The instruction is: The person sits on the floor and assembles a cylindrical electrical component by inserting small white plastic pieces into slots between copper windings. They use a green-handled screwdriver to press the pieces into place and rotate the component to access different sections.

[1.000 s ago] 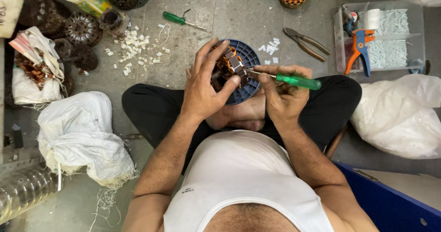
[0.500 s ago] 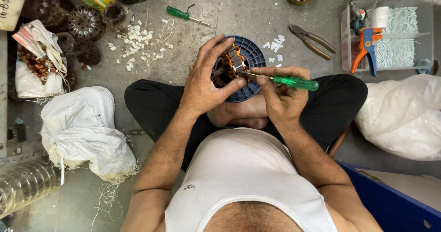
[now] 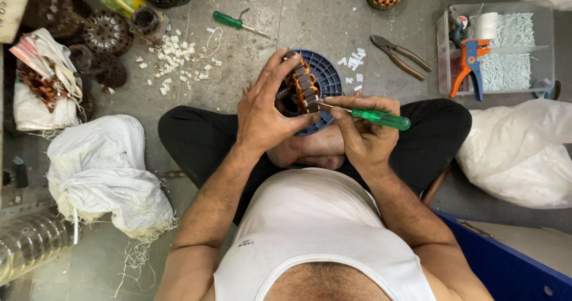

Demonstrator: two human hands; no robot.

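Stator (image 3: 301, 89) gripped by left hand (image 3: 265, 113); clear bin (image 3: 539, 80) holds white pieces (image 3: 506, 68).

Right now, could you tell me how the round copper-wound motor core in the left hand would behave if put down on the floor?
The round copper-wound motor core looks stiff and probably heavy for its size. Being round, it might roll on edge; laid flat on the blue plastic disc, it would likely stay.
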